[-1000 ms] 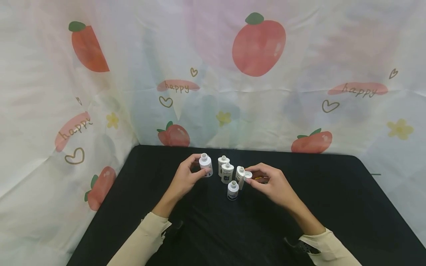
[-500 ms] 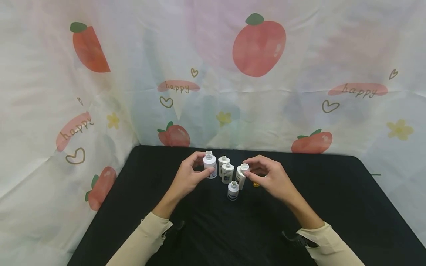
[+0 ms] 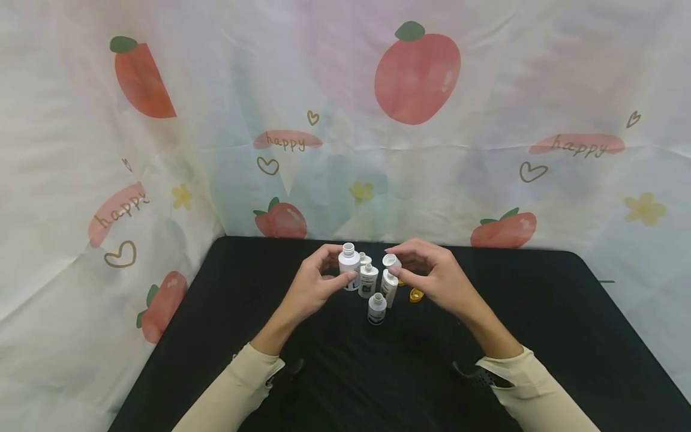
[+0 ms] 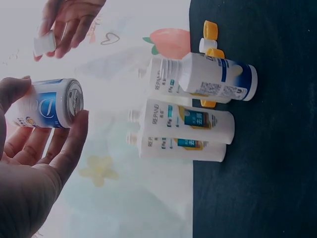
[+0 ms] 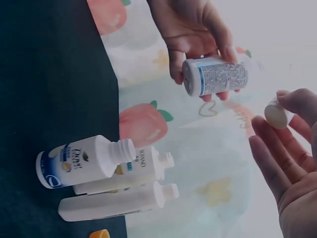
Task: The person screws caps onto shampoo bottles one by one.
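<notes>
My left hand (image 3: 318, 279) grips a small white bottle (image 3: 349, 262) with a blue label, its bare threaded neck pointing up. In the left wrist view the base of this bottle shows, held higher than the bottles on the table. A white cap (image 5: 278, 114) is pinched between the thumb and fingers of my right hand (image 3: 434, 271), to the right of the bottle and apart from it. Below the hands, a second white-and-blue Dove bottle (image 3: 376, 311) stands uncapped. Behind it are three flat white REPAND bottles (image 4: 188, 119), also with bare necks.
Loose yellow caps (image 3: 415, 294) and a white cap (image 4: 208, 45) lie on the black tabletop (image 3: 345, 372) right of the standing bottles. A pale printed cloth (image 3: 453, 162) hangs behind the table and along its left side.
My left hand has brought the bottle rightward, in front of the rear REPAND bottle. My right hand has lifted the cap up and slightly left, revealing yellow caps beneath.
</notes>
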`<state>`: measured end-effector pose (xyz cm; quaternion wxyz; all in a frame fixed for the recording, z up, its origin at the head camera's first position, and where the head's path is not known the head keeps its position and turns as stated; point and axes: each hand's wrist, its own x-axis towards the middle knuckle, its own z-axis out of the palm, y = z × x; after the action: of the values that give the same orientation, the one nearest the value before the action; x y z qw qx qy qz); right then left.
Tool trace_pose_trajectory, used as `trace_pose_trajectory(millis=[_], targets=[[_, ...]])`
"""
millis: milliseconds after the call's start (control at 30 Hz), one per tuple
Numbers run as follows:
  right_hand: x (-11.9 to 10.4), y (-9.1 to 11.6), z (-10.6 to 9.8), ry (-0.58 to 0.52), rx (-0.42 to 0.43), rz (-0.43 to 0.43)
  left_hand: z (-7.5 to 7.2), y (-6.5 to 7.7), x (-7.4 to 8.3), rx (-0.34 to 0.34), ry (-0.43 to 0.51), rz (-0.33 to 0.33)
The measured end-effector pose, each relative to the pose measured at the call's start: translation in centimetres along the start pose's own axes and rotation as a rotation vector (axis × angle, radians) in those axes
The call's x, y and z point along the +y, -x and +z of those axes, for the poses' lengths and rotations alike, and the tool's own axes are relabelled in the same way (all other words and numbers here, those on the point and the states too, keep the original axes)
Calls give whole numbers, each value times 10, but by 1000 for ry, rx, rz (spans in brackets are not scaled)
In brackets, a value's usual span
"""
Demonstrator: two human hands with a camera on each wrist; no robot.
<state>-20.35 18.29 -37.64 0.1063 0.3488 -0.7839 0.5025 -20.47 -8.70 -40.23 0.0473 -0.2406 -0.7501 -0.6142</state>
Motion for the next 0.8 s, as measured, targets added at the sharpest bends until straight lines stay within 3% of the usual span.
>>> trace_pose_trajectory(millis=[233, 500, 800], targets=[[-4, -9, -5, -40, -8, -13, 5, -1, 3, -25, 14, 5], [-10, -17, -7, -48, -9, 36, 9, -2, 7, -47, 31, 15], [-16, -24, -6, -37, -29, -3, 14, -2, 13, -71, 22, 20]])
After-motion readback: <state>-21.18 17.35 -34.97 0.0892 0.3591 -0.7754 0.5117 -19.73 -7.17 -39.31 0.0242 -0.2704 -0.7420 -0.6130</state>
